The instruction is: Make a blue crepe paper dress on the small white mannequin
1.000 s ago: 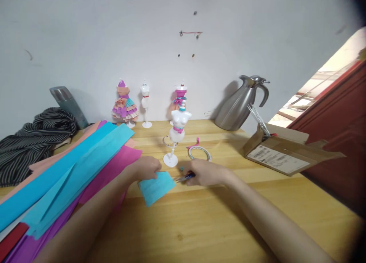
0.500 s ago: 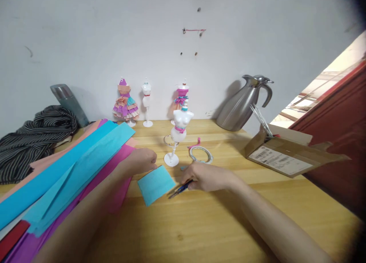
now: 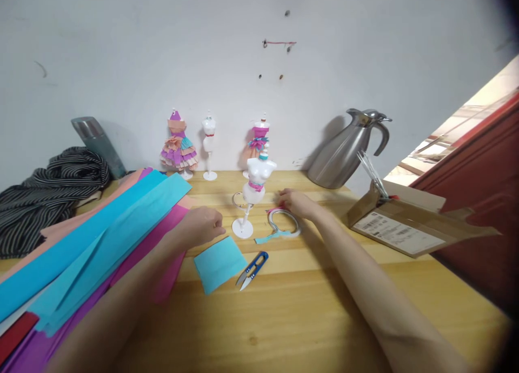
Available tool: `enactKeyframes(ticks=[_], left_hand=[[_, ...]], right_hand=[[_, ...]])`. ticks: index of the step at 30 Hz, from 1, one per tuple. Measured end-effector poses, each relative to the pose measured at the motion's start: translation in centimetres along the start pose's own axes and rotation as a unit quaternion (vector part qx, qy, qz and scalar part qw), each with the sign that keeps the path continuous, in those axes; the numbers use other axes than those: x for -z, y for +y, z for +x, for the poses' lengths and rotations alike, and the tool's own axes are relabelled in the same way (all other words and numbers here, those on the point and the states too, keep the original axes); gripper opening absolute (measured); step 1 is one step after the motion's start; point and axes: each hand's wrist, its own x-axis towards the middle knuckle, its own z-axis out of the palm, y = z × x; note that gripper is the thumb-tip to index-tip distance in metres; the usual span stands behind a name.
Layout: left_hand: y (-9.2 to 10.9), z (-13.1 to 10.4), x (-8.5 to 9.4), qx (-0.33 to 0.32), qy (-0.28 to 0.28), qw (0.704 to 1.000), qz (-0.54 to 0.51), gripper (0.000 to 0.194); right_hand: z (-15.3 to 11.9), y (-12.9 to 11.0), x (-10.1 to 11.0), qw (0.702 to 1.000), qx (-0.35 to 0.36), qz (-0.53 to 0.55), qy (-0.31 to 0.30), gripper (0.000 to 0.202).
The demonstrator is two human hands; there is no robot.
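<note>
My left hand (image 3: 203, 227), fingers curled, rests above the blue paper rectangle (image 3: 220, 264); whatever it may hold is hidden. My right hand (image 3: 297, 204) reaches to the pink strip (image 3: 274, 211) behind the white tape ring (image 3: 298, 231), fingers bent down; its grasp is not clear. Blue-handled snips (image 3: 253, 270) lie on the table right of the blue rectangle, blades apart. A thin blue strip (image 3: 272, 237) lies against the ring. Between my hands stands a small white mannequin (image 3: 259, 170) with a pink waistband, a clear ring (image 3: 238, 200) behind its base.
Coloured papers (image 3: 121, 227) and striped cloth (image 3: 60, 184) cover the left. Behind stand a dressed mannequin (image 3: 178, 146), a white one (image 3: 209, 140), another in pink (image 3: 259, 132) and a leaning bottle (image 3: 99, 146). A steel jug (image 3: 343, 151) and cardboard box (image 3: 401, 227) are at right.
My right hand has let go of the snips, which now lie on the table, and moved back and right to the pink strip. My left hand has barely moved.
</note>
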Motion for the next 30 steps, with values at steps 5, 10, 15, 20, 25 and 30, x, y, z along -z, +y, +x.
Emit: enactKeyframes(ticks=[5, 10, 15, 20, 25, 30], left_hand=[[-0.2, 0.1, -0.2, -0.017, 0.014, 1.000, -0.021, 0.021], [0.9, 0.0, -1.0, -0.050, -0.028, 0.980, -0.189, 0.018], [3.2, 0.5, -3.0, 0.012, -0.063, 0.887, -0.458, 0.040], [4.1, 0.8, -3.9, 0.024, -0.037, 0.816, -0.576, 0.035], [3.6, 1.1, -4.2, 0.041, 0.003, 0.831, -0.554, 0.022], [3.5, 1.3, -4.0, 0.056, 0.005, 0.828, -0.558, 0.021]], right_hand=[[-1.0, 0.3, 0.3, 0.985, -0.061, 0.152, 0.054, 0.013], [-3.9, -3.5, 1.4, 0.933, -0.068, 0.353, 0.006, 0.036], [-6.4, -9.9, 1.2, 0.873, -0.046, 0.476, -0.093, 0.041], [-7.0, -13.5, 0.7, 0.808, -0.050, 0.567, -0.154, 0.041], [-7.0, -13.4, 0.7, 0.799, -0.070, 0.578, -0.151, 0.039], [-7.1, -11.3, 1.0, 0.845, -0.082, 0.517, -0.111, 0.042]])
